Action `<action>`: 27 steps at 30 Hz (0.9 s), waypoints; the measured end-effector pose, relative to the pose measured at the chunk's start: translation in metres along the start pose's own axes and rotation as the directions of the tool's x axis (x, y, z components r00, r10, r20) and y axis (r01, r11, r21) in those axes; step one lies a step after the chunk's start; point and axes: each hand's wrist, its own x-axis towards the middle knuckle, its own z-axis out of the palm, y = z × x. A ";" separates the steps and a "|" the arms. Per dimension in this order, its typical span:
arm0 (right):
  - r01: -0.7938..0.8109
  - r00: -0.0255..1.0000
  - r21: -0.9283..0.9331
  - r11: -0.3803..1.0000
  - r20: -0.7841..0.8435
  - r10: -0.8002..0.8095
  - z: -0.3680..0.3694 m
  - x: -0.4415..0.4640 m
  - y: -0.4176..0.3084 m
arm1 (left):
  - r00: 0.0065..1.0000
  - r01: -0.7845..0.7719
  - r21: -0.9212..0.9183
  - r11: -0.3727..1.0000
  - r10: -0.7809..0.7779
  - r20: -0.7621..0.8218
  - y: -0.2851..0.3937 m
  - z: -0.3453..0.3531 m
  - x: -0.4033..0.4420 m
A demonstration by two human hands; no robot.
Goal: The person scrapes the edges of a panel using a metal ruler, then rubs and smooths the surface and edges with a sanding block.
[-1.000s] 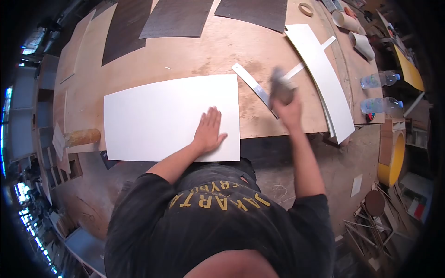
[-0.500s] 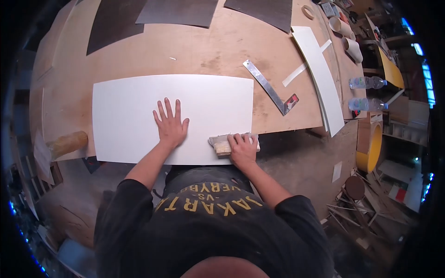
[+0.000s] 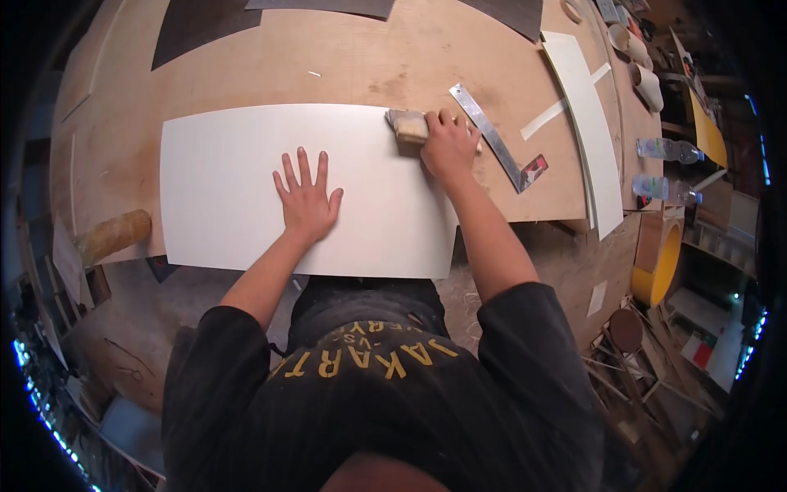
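Observation:
A large white board (image 3: 229,189) lies on the plywood table (image 3: 328,49), its near edge close to my body. My left hand (image 3: 307,201) rests flat on the middle of the board with its fingers spread. My right hand (image 3: 451,148) is wrapped round a block (image 3: 410,127) with a pale, wrinkled covering, at the board's far right corner. Just right of that hand, a metal try square (image 3: 492,139) lies on the table.
Long white strips (image 3: 586,123) lie at the right, beside a short pale strip (image 3: 543,120). Two plastic bottles (image 3: 668,150) are farther right. Dark sheets (image 3: 205,31) lie along the back; a brown roll (image 3: 115,235) is at the left edge.
My right hand first came from beside the try square to the board's near right corner with the block, then moved away from my body to the far corner. My left hand shifted left and spread its fingers.

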 end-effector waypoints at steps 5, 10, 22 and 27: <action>0.073 0.997 0.052 0.996 0.009 -0.073 0.000 -0.055 0.001 | 0.997 0.031 -0.053 0.998 -0.034 -0.066 0.002 0.003 -0.001; 0.190 0.978 0.048 0.981 0.078 -0.194 -0.005 -0.244 -0.015 | 0.996 0.055 -0.028 0.998 -0.057 -0.062 0.004 0.002 0.000; 0.021 0.920 0.408 0.913 0.349 -0.177 -0.041 -0.215 -0.034 | 0.997 0.060 -0.020 0.998 -0.061 -0.039 0.004 -0.001 -0.003; -0.014 0.829 0.372 0.928 0.523 -0.197 -0.008 -0.176 -0.029 | 0.998 0.068 -0.023 0.997 -0.068 -0.007 0.003 -0.003 -0.001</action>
